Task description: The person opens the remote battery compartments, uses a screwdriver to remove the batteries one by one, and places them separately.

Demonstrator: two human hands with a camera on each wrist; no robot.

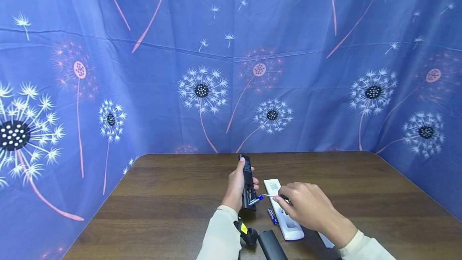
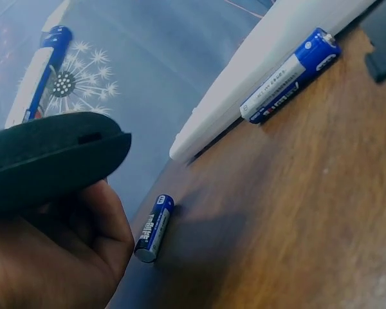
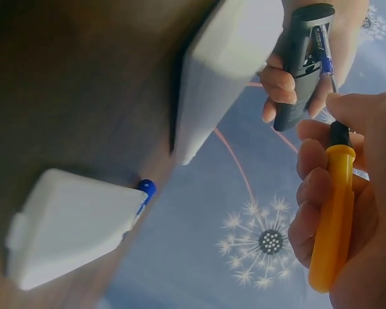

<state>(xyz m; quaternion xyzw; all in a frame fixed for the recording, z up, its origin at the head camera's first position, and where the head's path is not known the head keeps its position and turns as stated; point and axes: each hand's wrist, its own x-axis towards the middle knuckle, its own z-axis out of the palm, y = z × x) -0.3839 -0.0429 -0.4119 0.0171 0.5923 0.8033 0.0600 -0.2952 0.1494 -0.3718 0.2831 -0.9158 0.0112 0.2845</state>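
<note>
My left hand [image 1: 235,185] grips a black remote control [image 1: 247,173] whose battery compartment faces up without a cover. A blue and white battery [image 1: 256,200] lies tilted at the compartment, one end sticking out over the side. In my right hand [image 1: 306,204] is a screwdriver [image 3: 334,219] with an orange handle and black collar, held between thumb and curled fingers. Its thin metal shaft reaches to the battery's protruding end; whether it touches cannot be told. On the table, a white remote control [image 1: 293,231] lies between the hands, with a battery [image 1: 272,216] beside it.
Two loose batteries, one near [image 2: 289,76] and one farther [image 2: 153,228], show in the left wrist view. A dark grey object [image 1: 272,246] lies at the front of the wooden table [image 1: 162,204]. A white cover [image 3: 77,225] sits beneath my right forearm. Patterned blue cloth [image 1: 144,91] hangs behind.
</note>
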